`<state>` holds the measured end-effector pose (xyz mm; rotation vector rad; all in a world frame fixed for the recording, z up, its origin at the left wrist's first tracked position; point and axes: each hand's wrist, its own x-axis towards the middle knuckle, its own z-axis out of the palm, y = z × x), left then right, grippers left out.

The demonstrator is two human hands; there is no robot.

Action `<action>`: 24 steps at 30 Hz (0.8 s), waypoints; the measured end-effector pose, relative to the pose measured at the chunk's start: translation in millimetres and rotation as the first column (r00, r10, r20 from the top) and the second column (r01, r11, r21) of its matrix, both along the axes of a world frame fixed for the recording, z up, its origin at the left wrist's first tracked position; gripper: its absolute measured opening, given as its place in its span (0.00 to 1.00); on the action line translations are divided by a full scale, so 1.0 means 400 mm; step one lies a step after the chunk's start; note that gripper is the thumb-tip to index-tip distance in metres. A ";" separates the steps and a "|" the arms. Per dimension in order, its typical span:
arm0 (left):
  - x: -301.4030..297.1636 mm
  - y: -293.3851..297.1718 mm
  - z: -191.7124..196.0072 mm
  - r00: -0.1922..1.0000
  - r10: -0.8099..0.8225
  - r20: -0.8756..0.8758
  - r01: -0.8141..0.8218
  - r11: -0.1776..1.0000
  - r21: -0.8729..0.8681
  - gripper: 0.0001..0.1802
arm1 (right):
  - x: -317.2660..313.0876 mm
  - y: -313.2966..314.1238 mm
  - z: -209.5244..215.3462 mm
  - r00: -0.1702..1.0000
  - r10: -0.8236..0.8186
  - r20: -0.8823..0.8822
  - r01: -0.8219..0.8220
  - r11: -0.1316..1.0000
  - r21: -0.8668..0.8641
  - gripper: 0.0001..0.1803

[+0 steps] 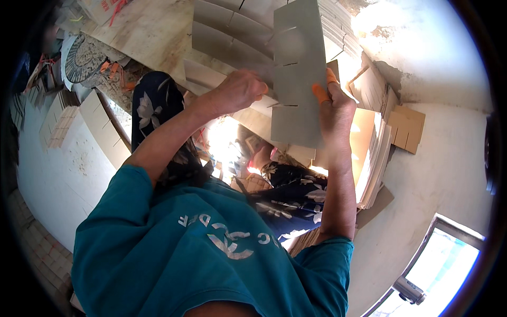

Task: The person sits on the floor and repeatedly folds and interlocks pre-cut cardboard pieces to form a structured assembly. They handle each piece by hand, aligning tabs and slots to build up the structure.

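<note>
Teal short-sleeved fabric shirt (pixel 174 253) with pale print fills six o'clock, its neckline cut off by the lower edge. Toward one o'clock, the right hand (pixel 338 108), thumb and a fingertip wrapped in orange, grasps the right edge of a tall grey slotted cardboard panel (pixel 298 58); the fingers behind it are hidden, and its top runs out of view. Just beside its left edge, near twelve, the left hand (pixel 240 91) is curled; whether it pinches anything cannot be told. The panel partly covers pale slotted cardboard sheets (pixel 227 39) at about eleven-thirty. Below the hands, glare washes out the gap between dark floral-patterned fabric trousers (pixel 296 195). At three o'clock, the right forearm partly hides a stack of tan cardboard sheets (pixel 369 158).
</note>
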<state>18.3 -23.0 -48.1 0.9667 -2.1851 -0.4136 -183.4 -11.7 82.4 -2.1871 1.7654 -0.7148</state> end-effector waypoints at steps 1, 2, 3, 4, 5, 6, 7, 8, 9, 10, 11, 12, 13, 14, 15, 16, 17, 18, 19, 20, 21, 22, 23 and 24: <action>0.000 -0.001 0.003 1.000 0.000 0.003 0.000 1.000 0.000 0.08 | 0.002 -0.004 0.005 0.999 0.007 -0.033 -0.007 1.000 0.000 0.07; -0.001 -0.003 0.006 1.000 -0.007 -0.024 0.006 1.000 -0.007 0.07 | 0.002 -0.007 0.008 0.998 0.014 -0.066 -0.014 1.000 -0.001 0.07; -0.004 -0.005 0.010 0.999 -0.014 -0.051 0.013 1.000 -0.013 0.08 | -0.004 -0.012 0.006 0.998 0.056 -0.026 -0.056 0.998 -0.017 0.07; -0.005 -0.007 0.014 0.997 -0.019 -0.079 0.018 1.000 -0.020 0.10 | -0.013 -0.019 0.002 0.995 0.100 0.012 -0.100 0.994 -0.035 0.07; -0.005 -0.009 0.012 0.997 -0.028 -0.071 0.028 1.000 -0.002 0.10 | -0.015 -0.024 0.001 0.988 0.145 0.049 -0.142 0.988 -0.054 0.07; -0.005 -0.012 0.009 0.997 -0.036 -0.063 0.037 0.999 0.017 0.10 | -0.010 -0.022 0.004 0.993 0.108 0.047 -0.107 0.994 -0.038 0.06; -0.004 -0.014 0.008 0.997 -0.044 -0.057 0.046 0.998 0.036 0.09 | -0.001 -0.015 0.011 0.996 0.072 0.043 -0.071 0.997 -0.021 0.06; -0.005 -0.015 0.006 0.997 -0.039 -0.059 0.042 0.998 0.039 0.10 | 0.005 -0.012 0.014 0.999 0.036 0.039 -0.036 0.999 -0.005 0.06; -0.005 -0.014 0.004 0.998 -0.034 -0.061 0.036 0.998 0.041 0.10 | 0.005 -0.016 0.013 0.998 0.055 -0.010 -0.055 0.998 0.020 0.05; -0.007 -0.012 0.004 0.997 -0.034 -0.063 0.037 0.998 0.043 0.10 | 0.000 -0.016 0.010 0.996 0.069 -0.059 -0.066 0.997 0.045 0.04; -0.007 -0.013 0.003 0.997 -0.043 -0.062 0.045 0.999 0.031 0.09 | -0.005 -0.017 0.006 0.991 0.084 -0.108 -0.077 0.995 0.071 0.03; -0.006 -0.014 0.002 0.997 -0.051 -0.061 0.052 0.998 0.019 0.08 | -0.010 -0.022 -0.004 0.992 0.107 -0.063 -0.103 0.992 0.070 0.03; -0.006 -0.016 0.002 0.997 -0.059 -0.058 0.059 0.998 0.006 0.09 | -0.015 -0.033 -0.021 0.991 0.130 -0.016 -0.129 0.989 0.068 0.03; -0.006 -0.017 0.002 0.997 -0.053 -0.047 0.054 0.998 0.020 0.08 | -0.017 -0.044 -0.035 0.988 0.153 0.030 -0.155 0.986 0.064 0.04; -0.008 -0.018 0.002 0.998 -0.048 -0.035 0.049 0.998 0.035 0.08 | -0.013 -0.052 -0.044 0.982 0.184 0.036 -0.185 0.982 0.027 0.02; -0.010 -0.019 0.002 0.999 -0.044 -0.026 0.045 0.998 0.049 0.08 | -0.005 -0.058 -0.052 0.976 0.213 0.039 -0.213 0.977 -0.010 0.01; -0.012 -0.020 0.002 0.998 -0.043 -0.040 0.044 0.998 0.033 0.08 | 0.004 -0.062 -0.061 0.969 0.242 0.040 -0.240 0.970 -0.048 0.02; -0.013 -0.021 0.002 0.998 -0.042 -0.054 0.043 0.999 0.017 0.08 | 0.012 -0.065 -0.075 0.968 0.251 0.026 -0.250 0.968 -0.039 0.01; -0.014 -0.022 0.002 0.997 -0.039 -0.067 0.039 0.999 0.003 0.07 | 0.021 -0.067 -0.091 0.965 0.261 0.013 -0.261 0.965 -0.029 0.01; -0.016 -0.023 0.003 0.998 -0.031 -0.055 0.033 0.999 0.018 0.07 | 0.026 -0.070 -0.099 0.962 0.271 0.000 -0.271 0.962 -0.019 0.02; -0.020 -0.024 0.003 0.999 -0.025 -0.042 0.026 0.999 0.033 0.06 | 0.025 -0.075 -0.098 0.966 0.256 -0.028 -0.256 0.967 0.012 0.02; -0.021 -0.024 0.004 0.999 -0.018 -0.029 0.019 0.999 0.050 0.06 | 0.024 -0.080 -0.097 0.969 0.242 -0.056 -0.240 0.970 0.044 0.03; -0.021 -0.025 0.004 1.000 -0.011 -0.027 0.012 0.999 0.044 0.06 | 0.024 -0.081 -0.093 0.970 0.228 -0.085 -0.222 0.972 0.075 0.04; -0.021 -0.026 0.004 1.000 -0.006 -0.025 0.007 0.999 0.038 0.05 | 0.027 -0.080 -0.083 0.968 0.232 -0.099 -0.223 0.970 0.097 0.04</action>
